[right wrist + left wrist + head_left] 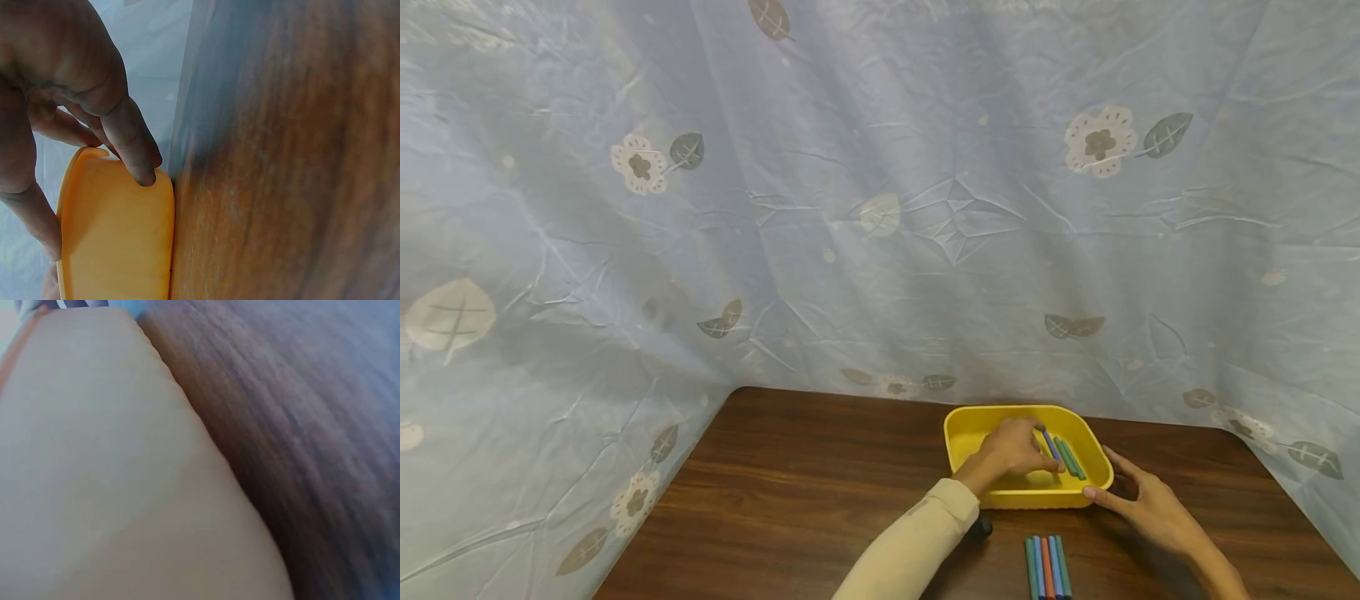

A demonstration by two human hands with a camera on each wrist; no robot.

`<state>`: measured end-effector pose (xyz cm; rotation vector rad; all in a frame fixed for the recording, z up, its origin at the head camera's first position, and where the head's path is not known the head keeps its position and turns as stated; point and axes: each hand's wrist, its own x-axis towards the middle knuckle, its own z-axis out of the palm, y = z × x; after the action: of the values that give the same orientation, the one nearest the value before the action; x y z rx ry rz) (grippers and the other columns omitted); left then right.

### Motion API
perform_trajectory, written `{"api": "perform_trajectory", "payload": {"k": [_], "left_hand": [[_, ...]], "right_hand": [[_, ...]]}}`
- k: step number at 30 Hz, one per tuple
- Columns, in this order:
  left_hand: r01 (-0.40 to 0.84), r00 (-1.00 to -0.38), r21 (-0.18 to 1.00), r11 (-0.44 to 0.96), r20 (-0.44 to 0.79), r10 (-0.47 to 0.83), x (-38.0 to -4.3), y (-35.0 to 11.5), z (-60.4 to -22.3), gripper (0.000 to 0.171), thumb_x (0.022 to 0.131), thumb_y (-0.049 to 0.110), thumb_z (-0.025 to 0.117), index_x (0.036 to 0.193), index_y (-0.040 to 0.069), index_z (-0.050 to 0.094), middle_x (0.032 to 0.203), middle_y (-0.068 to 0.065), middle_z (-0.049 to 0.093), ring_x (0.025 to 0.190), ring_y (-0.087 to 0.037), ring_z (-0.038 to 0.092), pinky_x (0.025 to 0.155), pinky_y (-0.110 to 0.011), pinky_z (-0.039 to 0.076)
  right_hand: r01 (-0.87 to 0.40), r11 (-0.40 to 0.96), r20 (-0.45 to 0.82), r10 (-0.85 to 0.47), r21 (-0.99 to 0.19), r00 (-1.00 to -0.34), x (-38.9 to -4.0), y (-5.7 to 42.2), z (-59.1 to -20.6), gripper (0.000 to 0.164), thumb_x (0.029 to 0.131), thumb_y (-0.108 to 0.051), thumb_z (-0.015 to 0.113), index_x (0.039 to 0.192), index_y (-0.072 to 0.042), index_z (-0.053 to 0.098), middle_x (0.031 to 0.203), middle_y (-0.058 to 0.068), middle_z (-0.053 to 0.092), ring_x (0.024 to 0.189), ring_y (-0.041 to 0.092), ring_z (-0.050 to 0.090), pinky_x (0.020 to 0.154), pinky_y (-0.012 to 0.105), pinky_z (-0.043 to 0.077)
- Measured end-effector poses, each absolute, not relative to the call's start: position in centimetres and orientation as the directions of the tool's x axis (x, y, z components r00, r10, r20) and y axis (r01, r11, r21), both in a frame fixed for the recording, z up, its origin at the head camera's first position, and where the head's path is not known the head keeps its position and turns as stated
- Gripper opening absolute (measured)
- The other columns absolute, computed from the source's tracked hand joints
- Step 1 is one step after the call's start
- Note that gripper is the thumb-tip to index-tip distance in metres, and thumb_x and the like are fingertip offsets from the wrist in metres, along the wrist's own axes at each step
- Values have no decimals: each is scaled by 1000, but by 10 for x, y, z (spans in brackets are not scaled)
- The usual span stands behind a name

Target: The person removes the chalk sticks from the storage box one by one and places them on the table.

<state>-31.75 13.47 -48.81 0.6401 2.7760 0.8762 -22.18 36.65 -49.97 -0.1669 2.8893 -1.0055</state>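
Observation:
A yellow tray (pixel 1037 500) stands near the back edge of the table. My left hand (pixel 1013 448) reaches over its front wall, and its thumb and fingertips pinch a blue-purple chalk stick (pixel 1051 446) lengthwise, low in the tray. Right beside it, green chalk sticks (pixel 1070 458) lie on the tray floor. At the tray's right front corner my right hand (pixel 1153 504) grips the wall, thumb on the rim and fingers along the outer side. The right wrist view shows those fingers against the tray wall (pixel 119 231). Mostly a cream sleeve (pixel 125 456) fills the left wrist view.
In front of the tray, several green, blue and red chalk sticks (pixel 1048 567) lie side by side. A small black object (pixel 981 527) sits by the left forearm. Behind the brown wooden table (pixel 790 475) hangs a floral curtain (pixel 880 283).

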Motion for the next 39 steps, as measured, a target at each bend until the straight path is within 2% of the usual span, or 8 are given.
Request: {"api": "perform_trajectory", "payload": {"k": [6,12,19,30,34,38,39], "left_hand": [[354,-894,602,716,-8,448,-310,126,-481,71,84,53,90,146,31,64,89,16,68,81,-1,60,68,-22,52],[409,-882,576,708,48,470,-301,117,-471,71,85,57,88,146,31,64,85,20,63,91,-1,58,70,-20,50],[463,-853,558,689,70,517,-285,109,-458,71,85,58,87,146,30,64,90,19,66,78,3,58,67,-17,50],[503,-835,535,679,96,542,-265,93,-451,72,85,61,86,146,29,64,90,23,68,91,2,61,75,-16,51],[528,-817,532,663,105,567,-258,83,-450,73,87,60,85,148,26,63,92,22,70,84,4,61,79,-15,53],[551,-801,531,643,123,585,-251,74,-449,73,88,59,85,148,24,63,92,21,71,78,7,59,76,-12,51],[556,-797,535,636,128,590,-249,72,-448,73,88,59,85,148,24,63,92,21,70,77,7,58,72,-11,49]], "right_hand": [[-66,785,-48,-121,-616,-992,-222,369,-498,96,105,-51,66,168,7,21,164,44,30,144,71,34,102,81,42],[-72,790,-46,-126,-609,-991,-223,372,-496,97,106,-51,65,168,8,20,163,45,30,143,72,33,102,83,40],[-69,789,-49,-124,-610,-991,-223,373,-493,97,105,-52,66,168,7,20,163,45,31,143,73,34,100,83,41],[-76,789,-41,-127,-610,-991,-223,371,-496,95,106,-50,66,167,7,22,162,45,32,143,72,34,101,83,40],[-67,790,-54,-126,-610,-991,-224,369,-498,95,106,-50,66,168,7,21,163,44,31,142,72,34,100,83,41],[-62,788,-61,-125,-613,-990,-224,368,-498,96,106,-52,66,168,7,21,163,44,31,143,72,35,100,82,42],[-61,787,-61,-125,-614,-990,-224,368,-499,96,106,-52,66,168,7,21,163,44,31,143,71,35,100,82,42]]}}
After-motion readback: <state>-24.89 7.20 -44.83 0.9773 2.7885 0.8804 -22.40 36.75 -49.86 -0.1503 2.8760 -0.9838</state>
